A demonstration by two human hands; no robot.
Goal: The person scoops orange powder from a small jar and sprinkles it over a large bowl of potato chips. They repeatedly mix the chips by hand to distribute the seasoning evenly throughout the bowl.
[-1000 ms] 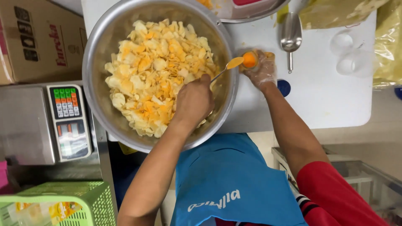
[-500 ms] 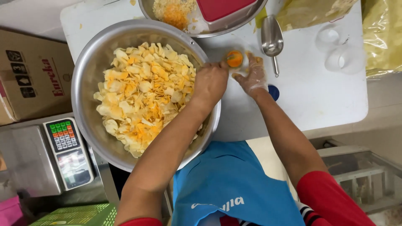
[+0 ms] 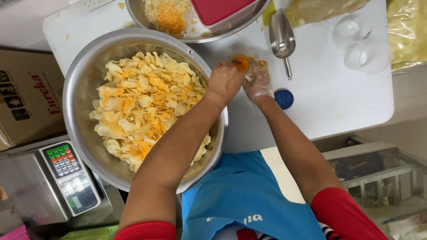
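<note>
At frame centre, the gloved right hand point(image 3: 259, 82) steadies a small orange-filled cup point(image 3: 240, 63) while the bare left hand point(image 3: 225, 81) grips its rim beside the chip bowl point(image 3: 84, 80).

Chips point(image 3: 142, 104) are being held in the bowl point(image 3: 80, 80) at left. A scoop point(image 3: 282, 38) is lying right of it, a scale point(image 3: 66, 175) in front.

A small orange cup point(image 3: 240, 62) is held betw. left hand point(image 3: 225, 81) & gloved right hand point(image 3: 259, 80), just beside big steel bowl point(image 3: 80, 80) of chips point(image 3: 142, 106).
</note>
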